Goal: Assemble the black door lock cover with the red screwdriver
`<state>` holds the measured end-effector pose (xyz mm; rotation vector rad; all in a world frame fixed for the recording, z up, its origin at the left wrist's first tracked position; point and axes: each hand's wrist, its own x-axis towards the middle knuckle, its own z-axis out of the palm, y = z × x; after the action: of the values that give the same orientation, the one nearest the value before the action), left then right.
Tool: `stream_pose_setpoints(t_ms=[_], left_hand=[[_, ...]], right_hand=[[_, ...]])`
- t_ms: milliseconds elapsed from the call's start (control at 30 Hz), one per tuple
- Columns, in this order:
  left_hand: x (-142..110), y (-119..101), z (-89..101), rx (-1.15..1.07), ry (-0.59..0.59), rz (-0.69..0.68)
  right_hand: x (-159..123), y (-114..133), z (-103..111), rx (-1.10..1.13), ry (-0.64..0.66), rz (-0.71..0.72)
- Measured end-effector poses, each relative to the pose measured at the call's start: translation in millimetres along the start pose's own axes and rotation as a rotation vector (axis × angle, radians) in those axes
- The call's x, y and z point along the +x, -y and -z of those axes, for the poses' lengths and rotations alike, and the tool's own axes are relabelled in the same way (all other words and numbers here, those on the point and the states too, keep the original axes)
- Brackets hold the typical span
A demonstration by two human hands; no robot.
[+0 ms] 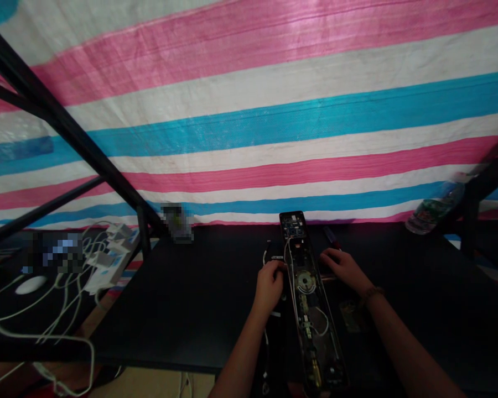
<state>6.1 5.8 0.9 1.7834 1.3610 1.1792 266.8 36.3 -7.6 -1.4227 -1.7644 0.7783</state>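
Observation:
A long, narrow black housing [320,309], apparently an opened electronic door lock, lies lengthwise before me with its inside facing up. At its far end sits a circuit board [294,225]; a round metal part [306,282] is near the middle, and a thin white wire [290,271] runs along the left side. My left hand [270,282] is closed at the left edge, fingertips on the rim. My right hand [343,266] is closed against the right edge, its fingertips partly hidden in shadow. Just beyond it lies a screwdriver [332,237].
The black table [182,309] holds a loose cable [266,251] left of the housing and a flat packet [352,316] on the right. A plastic bottle [431,210] leans at the far right. Power strip [112,260], white cables and a mouse [31,284] are at left. Striped sheeting [274,127] hangs behind.

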Motion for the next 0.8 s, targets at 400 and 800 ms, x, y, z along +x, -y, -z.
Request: stream_pose_setpoints(t_ms=[400, 800], left_hand=[[-0.4, 2.3, 0.3, 0.027, 0.019, -0.001], [1.0, 0.8, 1.0, 0.044, 0.020, -0.006]], right_hand=[[0.9, -3.3, -1.7, 0.006, -0.007, 0.003], [-0.2, -1.7, -0.1, -0.003, 0.003, 0.028]])
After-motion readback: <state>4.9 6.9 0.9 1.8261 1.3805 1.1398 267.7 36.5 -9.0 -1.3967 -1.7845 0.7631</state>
